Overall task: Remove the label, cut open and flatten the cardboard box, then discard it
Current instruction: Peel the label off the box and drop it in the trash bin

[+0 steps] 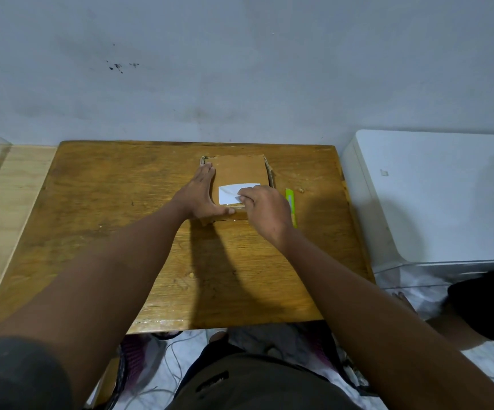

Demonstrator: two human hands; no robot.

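A small brown cardboard box (pixel 240 171) stands on the wooden table (pixel 121 232), near its far edge. A white label (pixel 229 193) is stuck on the near part of the box's top. My left hand (pixel 200 196) lies flat along the box's left side, fingers stretched out, thumb across the near edge. My right hand (pixel 265 210) rests on the box's near right corner, its fingertips pinching the label's right edge. A green utility knife (pixel 290 207) lies on the table just right of the box.
A grey wall rises right behind the table. A white appliance (pixel 435 196) stands to the right, a lighter wooden surface (pixel 0 208) to the left. Another person's leg in dark shorts (pixel 482 306) is at the right. Cables and bags lie on the floor below.
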